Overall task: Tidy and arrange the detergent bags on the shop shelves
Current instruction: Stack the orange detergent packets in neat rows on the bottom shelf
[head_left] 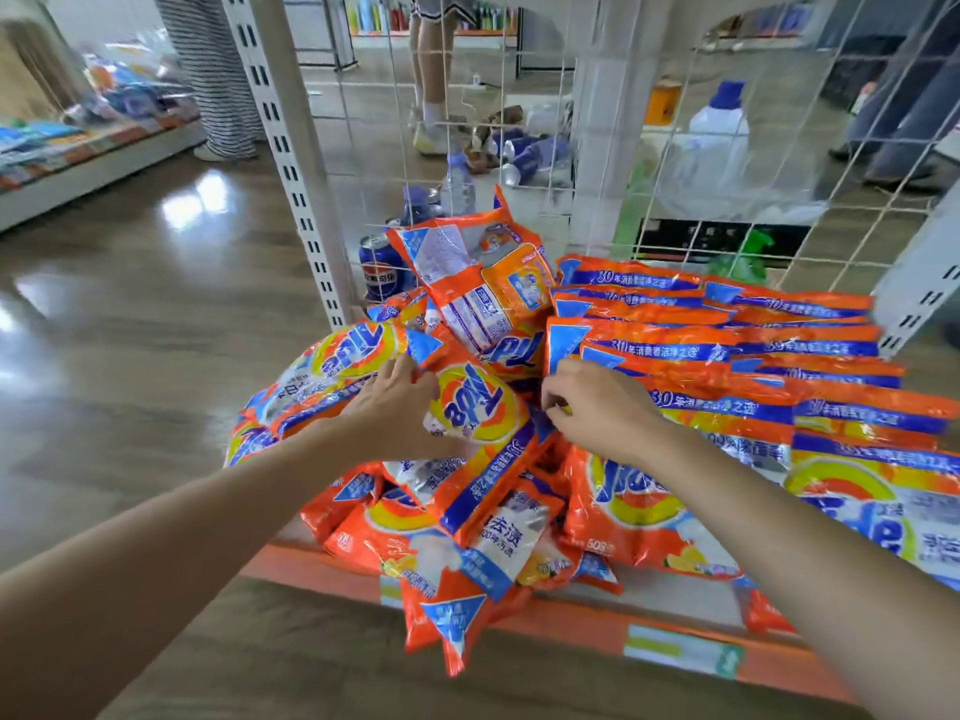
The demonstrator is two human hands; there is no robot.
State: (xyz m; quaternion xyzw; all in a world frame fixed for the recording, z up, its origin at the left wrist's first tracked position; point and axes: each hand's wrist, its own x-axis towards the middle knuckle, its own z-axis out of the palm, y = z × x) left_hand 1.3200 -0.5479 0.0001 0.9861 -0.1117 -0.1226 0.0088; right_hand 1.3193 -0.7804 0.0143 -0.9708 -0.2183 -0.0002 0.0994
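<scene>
Left hand (pixel 393 402) reaching forward, right hand (pixel 597 402) fingers curled, pinching

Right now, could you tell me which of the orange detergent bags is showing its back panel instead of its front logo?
The orange plastic detergent bag propped against the white wire mesh behind the jumbled pile; it alone shows printed tables.

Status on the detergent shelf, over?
Left hand and right hand both gripping the tilted bag atop the loose pile. Neat row stacked right. One bag hanging over the shelf edge.
</scene>
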